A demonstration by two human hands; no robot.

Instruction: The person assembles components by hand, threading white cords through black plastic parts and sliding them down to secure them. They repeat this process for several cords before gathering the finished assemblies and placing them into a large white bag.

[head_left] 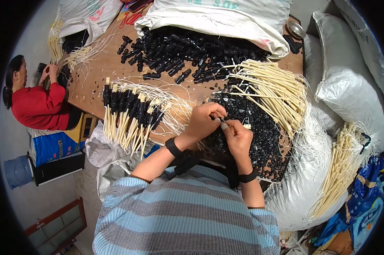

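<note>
Over the near side of the table, my left hand [201, 120] and my right hand [239, 139] meet fingertip to fingertip. Both are closed in a pinch on a small black piece [222, 120], mostly covered by the fingers, so its exact kind is not clear. Beneath and around them spreads a heap of small black plastic pieces [262, 138]. Just right of the hands lies a thick bundle of cream tubes [281, 91] with white strings. To the left, cream sticks with black fittings [132, 106] lie in a row, white strings trailing from them.
Black cylindrical plastic fittings [170, 51] spill from a white woven sack [217, 17] at the far side. A person in red [41, 100] works at the table's left end. Full white sacks [349, 72] and another tube bundle [338, 170] crowd the right.
</note>
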